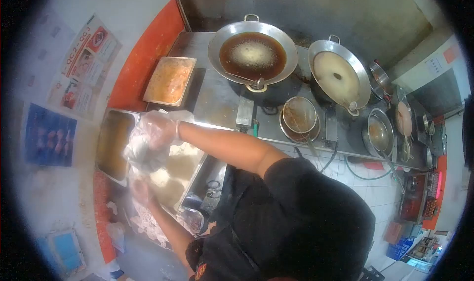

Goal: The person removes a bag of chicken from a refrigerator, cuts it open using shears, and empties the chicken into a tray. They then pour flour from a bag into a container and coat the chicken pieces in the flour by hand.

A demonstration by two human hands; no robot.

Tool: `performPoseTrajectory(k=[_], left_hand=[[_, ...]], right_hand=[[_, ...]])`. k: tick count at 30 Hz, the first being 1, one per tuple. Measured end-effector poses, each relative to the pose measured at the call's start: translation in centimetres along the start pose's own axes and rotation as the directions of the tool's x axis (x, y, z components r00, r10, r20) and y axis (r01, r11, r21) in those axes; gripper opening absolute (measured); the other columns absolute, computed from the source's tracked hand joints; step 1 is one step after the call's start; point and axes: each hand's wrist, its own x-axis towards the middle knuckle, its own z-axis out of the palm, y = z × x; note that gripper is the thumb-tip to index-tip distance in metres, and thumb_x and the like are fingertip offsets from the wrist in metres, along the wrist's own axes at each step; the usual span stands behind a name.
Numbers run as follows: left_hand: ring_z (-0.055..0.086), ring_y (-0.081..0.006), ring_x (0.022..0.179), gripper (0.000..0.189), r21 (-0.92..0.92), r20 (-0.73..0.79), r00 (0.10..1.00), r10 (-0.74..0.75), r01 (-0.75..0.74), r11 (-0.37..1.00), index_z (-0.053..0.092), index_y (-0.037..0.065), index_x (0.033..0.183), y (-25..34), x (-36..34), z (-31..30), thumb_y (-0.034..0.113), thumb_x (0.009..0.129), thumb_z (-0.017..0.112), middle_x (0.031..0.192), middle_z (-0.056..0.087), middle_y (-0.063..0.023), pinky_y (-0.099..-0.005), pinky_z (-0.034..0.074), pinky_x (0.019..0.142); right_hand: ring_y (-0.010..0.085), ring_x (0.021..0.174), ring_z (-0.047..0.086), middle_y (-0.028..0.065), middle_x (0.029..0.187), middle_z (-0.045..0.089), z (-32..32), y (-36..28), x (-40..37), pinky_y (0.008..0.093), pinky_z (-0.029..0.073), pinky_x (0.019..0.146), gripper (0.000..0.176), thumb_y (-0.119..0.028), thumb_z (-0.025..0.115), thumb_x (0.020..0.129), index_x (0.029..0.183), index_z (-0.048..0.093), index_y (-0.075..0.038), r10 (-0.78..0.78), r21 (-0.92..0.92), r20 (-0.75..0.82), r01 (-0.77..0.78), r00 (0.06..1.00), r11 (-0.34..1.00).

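My right hand (161, 132) is wrapped around a whitish plastic bag (143, 152), with crumpled clear plastic bunched about the wrist. The bag hangs above a metal tray (196, 178) that has white powder (174, 175) spread over its bottom. Just below the bag, my left hand (141, 191) is over the tray's near-left part, its fingers blurred and pale with powder. More clumpy white powder (150, 226) lies under the left forearm.
A deep metal pan (104, 157) stands left of the bag. Behind it sits a rectangular pan of orange-brown liquid (170, 81). Two large woks (291, 49) (363, 76) of liquid, with ladles, stand on the stove. A strainer (299, 114) rests on a bowl nearby.
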Motion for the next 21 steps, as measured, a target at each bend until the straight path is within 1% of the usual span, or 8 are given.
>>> performPoseTrajectory(k=[3, 7, 12, 13, 15, 16, 18, 21], left_hand=[[0.057, -0.0213, 0.097, 0.033, -0.772, -0.005, 0.997, 0.079, -0.054, 0.633, 0.057, -0.001, 0.109, -3.9, 1.4, 0.8, 0.022, 0.086, 0.065, 0.108, 0.061, -0.0121, -0.0326, 0.047, 0.084], [0.056, -0.0222, 0.100, 0.038, -0.228, -0.156, 0.987, -0.031, -0.006, 0.974, 0.058, -0.001, 0.112, -2.7, 0.5, 0.9, 0.024, 0.084, 0.067, 0.110, 0.061, -0.0135, -0.0338, 0.047, 0.084], [0.060, -0.0272, 0.091, 0.030, -0.116, -0.143, 0.961, 0.237, -0.254, 0.960, 0.066, 0.002, 0.101, -8.7, 2.1, 2.5, 0.026, 0.083, 0.065, 0.095, 0.066, -0.0151, -0.0402, 0.046, 0.082], [0.061, -0.0293, 0.087, 0.033, -0.428, -0.162, 0.981, 0.105, -0.166, 0.889, 0.066, 0.003, 0.102, -8.8, 1.9, 3.0, 0.030, 0.085, 0.062, 0.093, 0.066, -0.0157, -0.0406, 0.047, 0.080], [0.055, -0.0287, 0.101, 0.034, 0.717, -0.106, 0.900, 0.423, -0.226, 0.660, 0.060, 0.009, 0.116, -9.9, 1.2, 3.3, 0.028, 0.090, 0.051, 0.110, 0.059, -0.0147, -0.0399, 0.043, 0.090], [0.054, -0.0301, 0.100, 0.041, 0.309, -0.012, 0.997, -0.082, 0.082, 0.947, 0.060, 0.007, 0.112, -1.7, 0.0, -0.7, 0.039, 0.087, 0.054, 0.106, 0.059, -0.0161, -0.0407, 0.042, 0.088], [0.057, -0.0314, 0.093, 0.047, 0.469, -0.177, 0.925, 0.337, -0.222, 0.855, 0.061, 0.005, 0.100, -3.7, 0.1, 0.9, 0.049, 0.084, 0.054, 0.097, 0.062, -0.0150, -0.0426, 0.043, 0.084], [0.059, -0.0298, 0.078, 0.025, -0.355, -0.260, 0.959, 0.112, -0.203, 0.913, 0.062, 0.002, 0.089, 1.3, 0.8, -1.0, 0.024, 0.077, 0.068, 0.081, 0.063, -0.0149, -0.0383, 0.047, 0.072]], right_hand=[[0.0290, 0.079, 0.065, 0.0174, 0.087, 0.067, -1.2, -0.5, 0.3, 0.0336, 0.051, 0.070, 0.031, -0.007, 0.061, 0.058, 0.088, 0.068, -0.007, 0.072, 0.137, 0.048, -0.078, 0.996, 0.987], [0.0303, 0.073, 0.065, 0.0130, 0.084, 0.068, -1.2, -2.1, -0.9, 0.0356, 0.051, 0.067, 0.030, -0.007, 0.060, 0.057, 0.086, 0.069, -0.011, -0.174, 0.040, -0.125, 0.180, 0.977, 0.983], [0.0263, 0.076, 0.063, 0.0157, 0.084, 0.066, -1.3, -0.1, 0.6, 0.0346, 0.050, 0.072, 0.043, -0.006, 0.061, 0.055, 0.097, 0.067, -0.003, 0.174, -0.272, 0.183, -0.120, 0.968, 0.955], [0.0266, 0.086, 0.062, 0.0156, 0.094, 0.066, -1.0, 0.3, 0.1, 0.0377, 0.048, 0.084, 0.047, -0.014, 0.061, 0.058, 0.104, 0.066, -0.006, -0.266, -0.290, 0.049, 0.269, 0.963, 0.918], [0.0306, 0.116, 0.050, 0.0129, 0.120, 0.059, -2.3, -0.1, 0.5, 0.0413, 0.036, 0.101, 0.051, -0.023, 0.058, 0.067, 0.116, 0.062, -0.007, -0.107, -0.172, 0.153, 0.133, 0.982, 0.976], [0.0286, 0.098, 0.061, 0.0112, 0.104, 0.066, -1.5, 1.3, 1.2, 0.0360, 0.048, 0.089, 0.041, -0.020, 0.065, 0.065, 0.104, 0.068, -0.010, -0.403, -0.241, -0.041, 0.382, 0.914, 0.892], [0.0291, 0.100, 0.060, 0.0108, 0.107, 0.065, -2.5, -1.3, 1.6, 0.0354, 0.046, 0.093, 0.041, -0.032, 0.070, 0.073, 0.107, 0.067, -0.009, -0.296, -0.518, 0.141, 0.325, 0.945, 0.791], [0.0218, 0.097, 0.063, 0.0117, 0.107, 0.066, -2.7, -1.3, 2.0, 0.0318, 0.048, 0.089, 0.044, -0.021, 0.077, 0.069, 0.107, 0.066, -0.004, 0.024, -0.156, 0.068, -0.014, 0.997, 0.988]])
